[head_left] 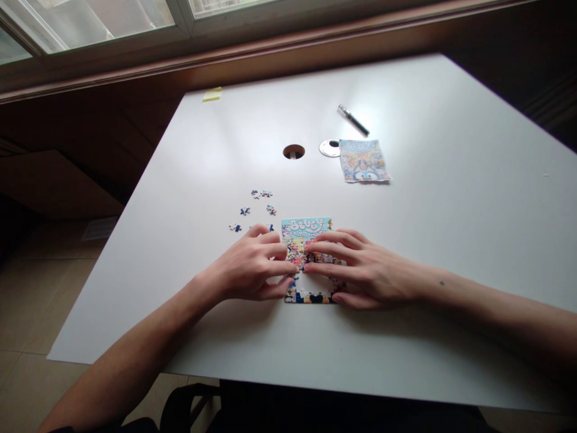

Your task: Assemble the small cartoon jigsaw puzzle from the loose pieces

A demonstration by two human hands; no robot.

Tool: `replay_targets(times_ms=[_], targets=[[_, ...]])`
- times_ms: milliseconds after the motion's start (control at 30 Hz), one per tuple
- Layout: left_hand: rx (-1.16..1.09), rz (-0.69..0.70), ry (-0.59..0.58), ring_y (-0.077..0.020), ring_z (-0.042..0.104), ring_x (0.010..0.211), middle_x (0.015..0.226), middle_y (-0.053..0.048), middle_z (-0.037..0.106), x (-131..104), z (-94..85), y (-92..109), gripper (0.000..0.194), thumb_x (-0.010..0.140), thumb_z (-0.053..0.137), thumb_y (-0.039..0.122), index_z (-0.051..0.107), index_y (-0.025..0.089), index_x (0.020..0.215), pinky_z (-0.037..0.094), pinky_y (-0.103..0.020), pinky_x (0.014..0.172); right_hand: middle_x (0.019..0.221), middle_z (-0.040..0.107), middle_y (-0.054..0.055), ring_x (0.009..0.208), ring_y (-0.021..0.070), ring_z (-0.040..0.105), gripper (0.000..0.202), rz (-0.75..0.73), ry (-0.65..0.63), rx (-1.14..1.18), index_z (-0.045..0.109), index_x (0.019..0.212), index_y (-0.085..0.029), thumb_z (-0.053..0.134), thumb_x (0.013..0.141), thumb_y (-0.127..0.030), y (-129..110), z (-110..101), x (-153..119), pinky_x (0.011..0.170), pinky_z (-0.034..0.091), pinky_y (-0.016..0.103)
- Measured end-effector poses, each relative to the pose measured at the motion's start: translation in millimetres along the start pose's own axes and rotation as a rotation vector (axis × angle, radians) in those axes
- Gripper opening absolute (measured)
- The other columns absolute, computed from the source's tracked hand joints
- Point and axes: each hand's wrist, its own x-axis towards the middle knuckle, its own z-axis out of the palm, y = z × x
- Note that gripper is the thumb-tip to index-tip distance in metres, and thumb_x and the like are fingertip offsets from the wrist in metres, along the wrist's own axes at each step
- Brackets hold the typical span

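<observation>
A small colourful jigsaw puzzle (309,225) lies flat on the white table, with a bare white gap in its lower middle. My left hand (259,264) rests at the puzzle's left edge, its index finger reaching onto the pieces and its other fingers bent; it holds nothing that I can make out. From the right, my right hand (356,267) lies over the puzzle with fingers spread and fingertips on the pieces near the middle. Several loose puzzle pieces (244,211) are scattered beyond my left hand, and some are partly hidden by it.
Behind the puzzle are a round hole (294,152) in the table (180,180), a round cover (329,148), a printed picture packet (364,161) and a marker (354,119). A yellow sticky note (211,94) lies at the far left edge.
</observation>
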Motion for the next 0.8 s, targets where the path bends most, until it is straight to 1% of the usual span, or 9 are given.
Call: replay_targets(times_ms=[133, 200, 300, 333, 367, 433, 533, 800], targets=[[0.004, 0.016, 0.008, -0.0170, 0.054, 0.076, 0.076, -0.001, 0.065, 1.1, 0.4, 0.7, 0.017, 0.092, 0.056, 0.029, 0.072, 0.025, 0.096, 0.039, -0.037, 0.082, 0.150, 0.049, 0.014, 0.142, 0.0326, 0.037, 0.060, 0.004, -0.016, 0.004, 0.047, 0.147, -0.022, 0.059, 0.091, -0.037, 0.8, 0.0, 0.1, 0.114, 0.032, 0.054], [-0.030, -0.001, 0.050, -0.0163, 0.055, 0.076, 0.079, -0.001, 0.067, 0.0, 2.1, -1.8, 0.016, 0.092, 0.056, 0.027, 0.071, 0.024, 0.096, 0.040, -0.036, 0.081, 0.150, 0.050, 0.013, 0.141, 0.0317, 0.038, 0.060, 0.005, -0.017, 0.024, 0.047, 0.147, -0.023, 0.059, 0.090, -0.036, 1.2, -0.9, 0.3, 0.113, 0.034, 0.052], [-0.075, -0.067, 0.142, -0.0154, 0.055, 0.076, 0.082, 0.000, 0.069, -3.4, 3.8, -6.8, 0.013, 0.090, 0.059, 0.024, 0.071, 0.024, 0.095, 0.040, -0.034, 0.078, 0.148, 0.052, 0.013, 0.140, 0.0306, 0.040, 0.058, 0.013, 0.008, 0.055, 0.049, 0.145, -0.024, 0.060, 0.089, -0.033, 1.8, -2.2, 0.1, 0.112, 0.035, 0.051], [-0.083, -0.080, 0.157, -0.0155, 0.055, 0.076, 0.082, 0.000, 0.069, -4.4, 3.8, -7.8, 0.012, 0.089, 0.060, 0.024, 0.072, 0.024, 0.093, 0.040, -0.034, 0.078, 0.147, 0.052, 0.013, 0.140, 0.0305, 0.040, 0.056, 0.014, 0.014, 0.060, 0.050, 0.144, -0.024, 0.060, 0.089, -0.032, 2.0, -2.5, -0.2, 0.112, 0.035, 0.051], [-0.090, -0.079, 0.154, -0.0158, 0.055, 0.077, 0.082, 0.000, 0.068, -5.1, 3.6, -8.3, 0.011, 0.089, 0.061, 0.024, 0.072, 0.025, 0.092, 0.040, -0.035, 0.079, 0.147, 0.052, 0.013, 0.140, 0.0305, 0.041, 0.055, 0.012, 0.018, 0.063, 0.051, 0.143, -0.024, 0.060, 0.089, -0.032, 2.1, -2.6, -0.5, 0.112, 0.035, 0.051], [-0.101, -0.047, 0.106, -0.0163, 0.055, 0.078, 0.082, 0.000, 0.068, -5.7, 2.7, -7.9, 0.012, 0.088, 0.061, 0.026, 0.072, 0.026, 0.091, 0.039, -0.035, 0.080, 0.147, 0.053, 0.013, 0.139, 0.0309, 0.041, 0.054, 0.005, 0.021, 0.063, 0.053, 0.141, -0.025, 0.060, 0.089, -0.033, 2.2, -2.6, -0.9, 0.112, 0.035, 0.051], [-0.112, -0.016, 0.035, -0.0167, 0.055, 0.079, 0.083, -0.001, 0.067, -4.9, 1.9, -5.6, 0.015, 0.088, 0.060, 0.027, 0.073, 0.027, 0.095, 0.039, -0.036, 0.081, 0.145, 0.053, 0.013, 0.139, 0.0316, 0.041, 0.053, 0.007, 0.022, 0.061, 0.053, 0.140, -0.024, 0.061, 0.088, -0.034, 2.2, -2.2, -0.5, 0.112, 0.035, 0.052], [-0.117, -0.015, 0.030, -0.0171, 0.055, 0.079, 0.083, -0.001, 0.068, -3.2, 2.9, -4.2, 0.016, 0.087, 0.060, 0.028, 0.073, 0.028, 0.097, 0.040, -0.036, 0.082, 0.144, 0.054, 0.014, 0.137, 0.0311, 0.043, 0.049, 0.002, 0.038, 0.048, 0.055, 0.135, -0.023, 0.061, 0.089, -0.035, 1.5, -1.8, 0.1, 0.111, 0.036, 0.051]])
